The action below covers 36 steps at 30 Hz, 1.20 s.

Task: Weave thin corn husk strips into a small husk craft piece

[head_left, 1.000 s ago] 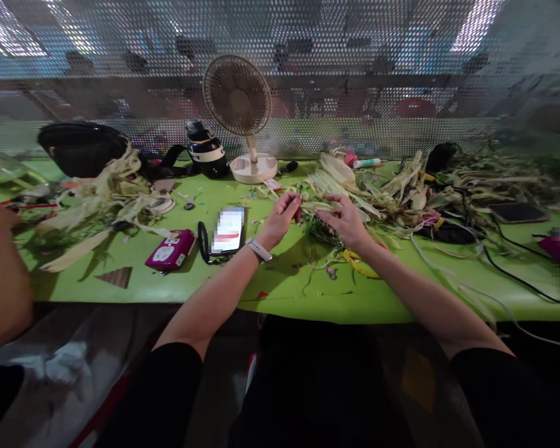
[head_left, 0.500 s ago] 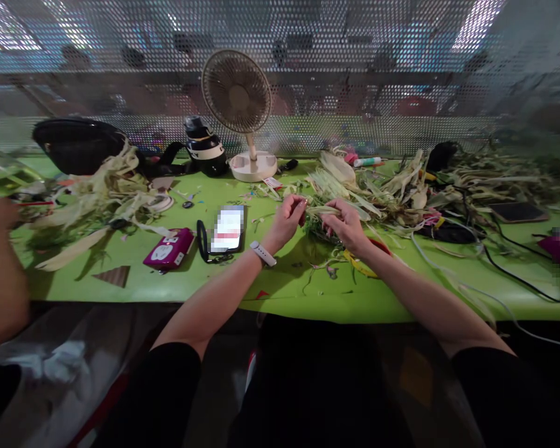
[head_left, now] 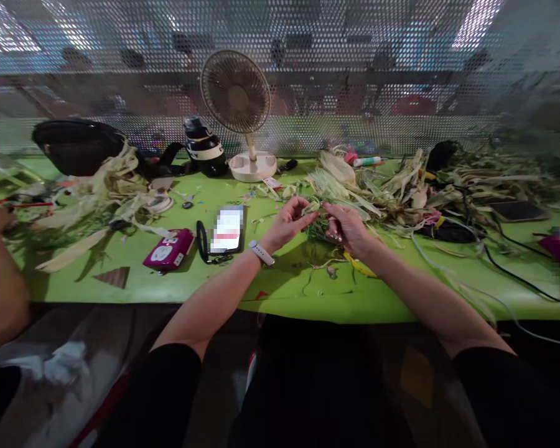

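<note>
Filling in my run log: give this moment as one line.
left hand: pinches pale dried husk strip | right hand: grips same strip | under: lime-green table

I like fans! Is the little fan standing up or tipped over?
Upright: the fan stands on its round base on the green table.

Green table (head_left: 280,292) carries pale husks (head_left: 107,193), probably corn; fan (head_left: 242,112); phone (head_left: 228,229); cables (head_left: 518,274).

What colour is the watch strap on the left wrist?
The watch strap is white; it shows best in the head view.
</note>
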{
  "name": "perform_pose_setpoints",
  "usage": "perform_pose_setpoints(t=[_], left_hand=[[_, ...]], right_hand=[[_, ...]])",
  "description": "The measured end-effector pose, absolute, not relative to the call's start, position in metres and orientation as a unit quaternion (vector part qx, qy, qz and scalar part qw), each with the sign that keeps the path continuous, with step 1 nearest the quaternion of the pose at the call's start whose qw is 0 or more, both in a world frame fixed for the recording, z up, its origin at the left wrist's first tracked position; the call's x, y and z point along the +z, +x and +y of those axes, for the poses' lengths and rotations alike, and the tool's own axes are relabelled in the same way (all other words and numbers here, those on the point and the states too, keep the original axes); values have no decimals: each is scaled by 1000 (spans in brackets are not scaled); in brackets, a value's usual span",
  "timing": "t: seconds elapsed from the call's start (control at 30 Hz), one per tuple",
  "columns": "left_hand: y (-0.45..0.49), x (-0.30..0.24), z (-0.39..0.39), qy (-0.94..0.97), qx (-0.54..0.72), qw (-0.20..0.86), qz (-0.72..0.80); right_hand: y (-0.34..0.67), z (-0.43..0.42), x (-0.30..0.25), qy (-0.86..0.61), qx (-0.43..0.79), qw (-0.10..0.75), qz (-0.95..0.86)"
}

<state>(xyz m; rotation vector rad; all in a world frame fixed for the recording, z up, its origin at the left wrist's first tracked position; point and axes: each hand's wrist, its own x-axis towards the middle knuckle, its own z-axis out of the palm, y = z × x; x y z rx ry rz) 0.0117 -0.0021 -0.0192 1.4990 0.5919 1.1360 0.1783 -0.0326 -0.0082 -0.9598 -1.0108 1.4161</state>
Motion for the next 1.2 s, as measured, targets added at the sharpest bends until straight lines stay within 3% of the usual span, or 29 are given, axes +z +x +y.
perform_pose_setpoints(t=[0.23,0.53,0.87,1.2], left_hand=[[13,-21,7,554,553,531,324],[12,-19,3,610,465,552,327],[15,-20,-2,614,465,585,254],[15,-21,2,592,495,565,292]], right_hand=[[174,-33,-11,-337,624,573,-411],[180,-26,-17,-388,395,618,-558],[186,-21,-15,-411,426,586,-553],[186,-19,-15,-405,400,549,-611]])
